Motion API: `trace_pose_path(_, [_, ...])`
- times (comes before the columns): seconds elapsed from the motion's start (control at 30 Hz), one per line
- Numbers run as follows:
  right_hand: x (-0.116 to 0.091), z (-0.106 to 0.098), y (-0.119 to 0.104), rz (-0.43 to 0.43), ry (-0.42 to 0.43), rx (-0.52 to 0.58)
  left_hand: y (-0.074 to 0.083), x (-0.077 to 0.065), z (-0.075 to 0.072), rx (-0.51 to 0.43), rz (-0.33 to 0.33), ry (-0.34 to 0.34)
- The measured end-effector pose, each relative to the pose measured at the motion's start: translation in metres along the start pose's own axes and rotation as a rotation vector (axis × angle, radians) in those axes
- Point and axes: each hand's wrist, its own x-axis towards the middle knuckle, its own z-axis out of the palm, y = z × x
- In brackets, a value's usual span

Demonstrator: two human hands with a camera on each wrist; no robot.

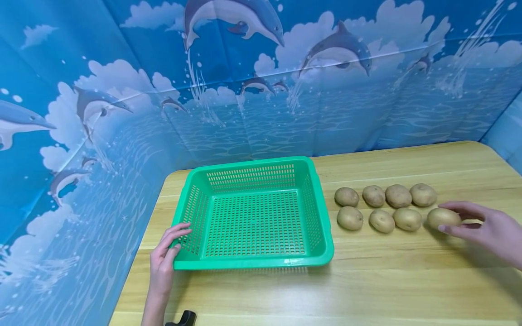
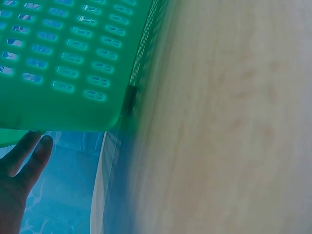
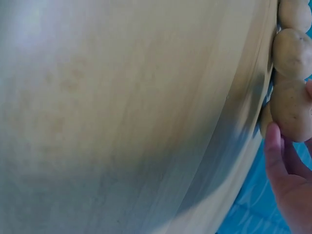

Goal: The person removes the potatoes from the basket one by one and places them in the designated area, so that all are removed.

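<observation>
A potato (image 1: 443,218) at the right end of the front row is pinched between the thumb and fingers of my right hand (image 1: 483,226). In the right wrist view, the same potato (image 3: 292,109) has the thumb against its lower side. Several other potatoes (image 1: 408,219) lie to its left in two rows on the table. My left hand (image 1: 165,253) grips the left rim of a green plastic basket (image 1: 253,262) near its front corner, fingers over the edge. Nothing lies inside the basket. The left wrist view shows the basket's slotted side (image 2: 63,73) with the fingertips near its rim.
The wood-grain table (image 1: 367,290) extends in front of the basket and potatoes. A black object (image 1: 183,318) shows at the bottom edge beside the left forearm. Behind the table hangs a blue curtain (image 1: 253,122) printed with dolphins.
</observation>
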Motion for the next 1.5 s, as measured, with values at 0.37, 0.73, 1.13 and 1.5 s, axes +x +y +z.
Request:
trace_pose_path(0.37, [0.016, -0.004, 0.004, 0.114, -0.184, -0.193, 0.001, 0.001, 0.000, 0.004, 0.010, 0.000])
trace_pose_path(0.73, [0.021, -0.006, 0.003, 0.176, -0.301, -0.118, 0.001, 0.002, 0.001, 0.008, 0.006, 0.002])
trace_pose_path(1.13, [0.022, -0.004, 0.000, 0.140, -0.272, -0.156, 0.001, 0.001, 0.000, 0.013, -0.003, 0.003])
trace_pose_path(1.5, [0.015, -0.004, 0.008, 0.120, -0.150, -0.152, 0.001, 0.002, 0.002, 0.029, 0.004, -0.006])
